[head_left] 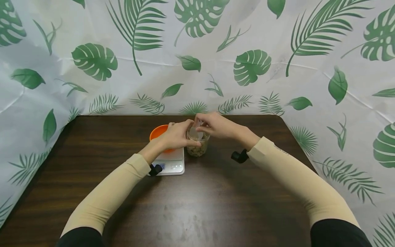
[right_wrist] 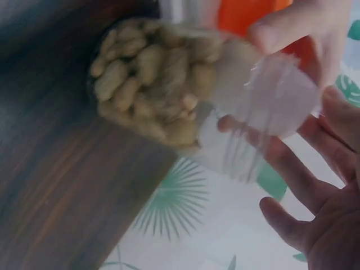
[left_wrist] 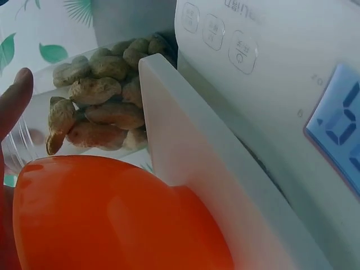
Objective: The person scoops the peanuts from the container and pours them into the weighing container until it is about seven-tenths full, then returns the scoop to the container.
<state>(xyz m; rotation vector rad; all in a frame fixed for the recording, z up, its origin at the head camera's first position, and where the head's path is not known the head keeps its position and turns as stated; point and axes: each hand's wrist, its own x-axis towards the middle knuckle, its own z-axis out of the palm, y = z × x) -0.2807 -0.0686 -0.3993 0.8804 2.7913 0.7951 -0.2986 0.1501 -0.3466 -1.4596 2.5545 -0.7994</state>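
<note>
A clear jar [head_left: 195, 151] of unshelled peanuts [right_wrist: 149, 79] stands on the table beside the scale. My left hand [head_left: 176, 135] holds it near the mouth, thumb in front and fingers behind. Over the opening, my right hand [head_left: 219, 126] pinches a translucent plastic piece [right_wrist: 292, 98], partly in the jar's mouth; its exact kind is unclear. An orange bowl [left_wrist: 112, 214] sits on the white digital scale [head_left: 174, 167], partly covered by my left hand in the head view. Part of the scale's display [left_wrist: 340, 121] shows lit blue with dark digits, cut off at the edge.
The dark wooden table [head_left: 197, 206] ends at the back against a white leaf-patterned sheet [head_left: 213, 61]. Black wrist cameras stick out below both wrists, the left one over the scale's front edge.
</note>
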